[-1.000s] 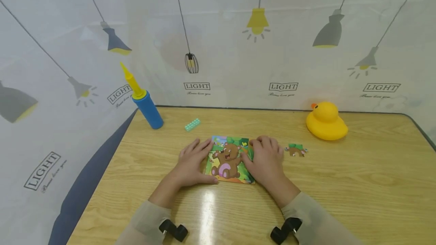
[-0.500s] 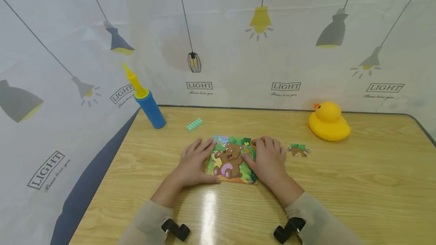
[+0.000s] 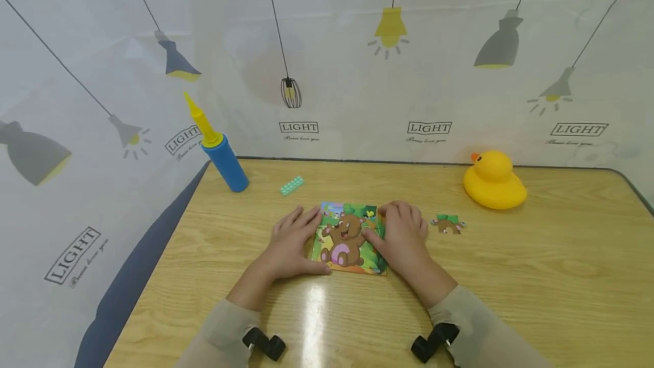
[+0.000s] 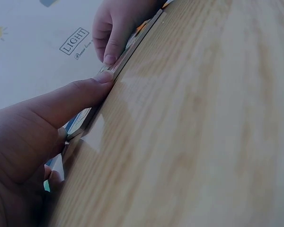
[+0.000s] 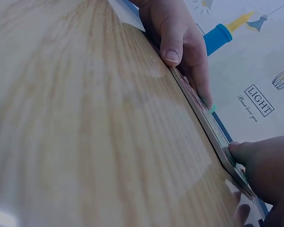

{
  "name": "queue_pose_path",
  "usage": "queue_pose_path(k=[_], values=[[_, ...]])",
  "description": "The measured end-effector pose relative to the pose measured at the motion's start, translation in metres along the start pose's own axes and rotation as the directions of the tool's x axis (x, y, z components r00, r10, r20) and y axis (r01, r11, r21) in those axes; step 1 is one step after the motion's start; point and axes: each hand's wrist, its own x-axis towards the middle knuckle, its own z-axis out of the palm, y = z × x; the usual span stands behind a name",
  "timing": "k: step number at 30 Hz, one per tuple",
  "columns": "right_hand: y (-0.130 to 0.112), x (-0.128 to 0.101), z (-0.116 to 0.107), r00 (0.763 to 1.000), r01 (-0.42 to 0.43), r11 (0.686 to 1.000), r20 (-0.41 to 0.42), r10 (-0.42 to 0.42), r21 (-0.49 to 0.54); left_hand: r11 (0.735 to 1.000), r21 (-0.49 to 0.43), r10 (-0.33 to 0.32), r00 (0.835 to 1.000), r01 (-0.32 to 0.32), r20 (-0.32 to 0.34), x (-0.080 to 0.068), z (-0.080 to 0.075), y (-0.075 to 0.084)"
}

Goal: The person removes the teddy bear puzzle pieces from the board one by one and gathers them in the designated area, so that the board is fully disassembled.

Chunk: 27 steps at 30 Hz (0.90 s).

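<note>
A square bear puzzle board (image 3: 343, 240) lies flat on the wooden table (image 3: 536, 277), near the middle. My left hand (image 3: 292, 244) lies along its left side with the fingers straight and the thumb (image 4: 80, 100) against the front edge. My right hand (image 3: 403, 238) covers the right side, fingers curled over the top right corner and the thumb (image 5: 255, 158) pressed on the board's edge (image 5: 203, 118). In the left wrist view the board's edge (image 4: 132, 47) runs between both thumbs. One loose puzzle piece (image 3: 447, 224) lies just right of my right hand.
A yellow rubber duck (image 3: 493, 181) sits at the back right. A blue and yellow hand pump (image 3: 221, 149) stands at the back left, with a small teal brick (image 3: 291, 185) beside it. A lamp-printed curtain (image 3: 357, 72) walls the back and left.
Both hands stay on the puzzle board in the same places; only the head view has shifted slightly.
</note>
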Motion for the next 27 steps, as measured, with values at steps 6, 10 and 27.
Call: queue_pose_path(k=[6,10,27], values=[[0.0003,0.0003,0.0004,1.0,0.01,1.0,-0.024,-0.01,0.0,1.0,0.003,-0.001,1.0,0.001,0.001,0.0003,0.0001,0.0],[0.001,0.0,0.0014,0.999,0.02,1.0,-0.046,-0.019,0.004,1.0,0.004,-0.004,1.0,0.004,0.006,-0.0003,0.0,0.0006],[0.0027,0.0001,0.0035,0.968,0.168,0.984,-0.2,-0.154,0.053,1.0,0.01,-0.003,1.0,0.003,0.007,-0.0012,-0.0017,0.0021]])
